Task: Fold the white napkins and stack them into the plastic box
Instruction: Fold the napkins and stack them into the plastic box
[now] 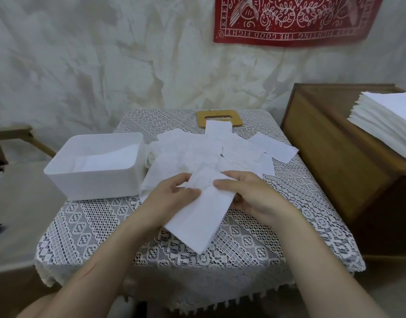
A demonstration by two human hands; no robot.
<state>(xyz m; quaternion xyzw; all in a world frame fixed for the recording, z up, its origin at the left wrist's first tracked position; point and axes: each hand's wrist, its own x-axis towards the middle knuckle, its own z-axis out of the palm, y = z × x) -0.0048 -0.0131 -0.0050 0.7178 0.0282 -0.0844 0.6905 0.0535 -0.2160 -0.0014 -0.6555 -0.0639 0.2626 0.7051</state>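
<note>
Pinching napkin (197, 216) between grips | left hand (174, 195): holding napkin | right hand (250, 196): holding napkin

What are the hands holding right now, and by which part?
Both hands hold one white napkin at its far, crumpled end: the left hand on its left side, the right hand on its right. Its near end is ungripped.
</note>
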